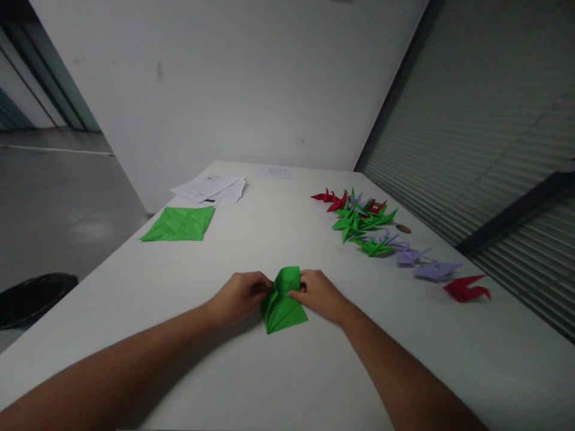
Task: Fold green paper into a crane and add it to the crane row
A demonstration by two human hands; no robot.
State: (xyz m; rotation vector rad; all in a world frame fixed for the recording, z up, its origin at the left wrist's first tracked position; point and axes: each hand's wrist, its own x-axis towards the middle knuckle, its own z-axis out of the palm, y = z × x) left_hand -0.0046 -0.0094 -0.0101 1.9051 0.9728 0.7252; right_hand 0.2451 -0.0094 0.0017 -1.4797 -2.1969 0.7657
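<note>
A partly folded sheet of green origami paper (284, 308) sits between my hands near the middle of the white table. Its lower part shows creases fanning from one corner, and its upper flap is lifted and bent. My left hand (240, 297) pinches the paper's left edge between thumb and fingers. On the opposite side, my right hand (321, 293) grips the right edge, its thumb on the front and its fingers partly hidden behind the flap.
Several folded paper cranes (359, 221) in green, red and purple cluster at the right, with a red crane (467, 289) nearest. A green paper sheet (179, 224) and printed papers (209, 188) lie at the left. A black-lined bin (36, 299) stands beyond the left edge.
</note>
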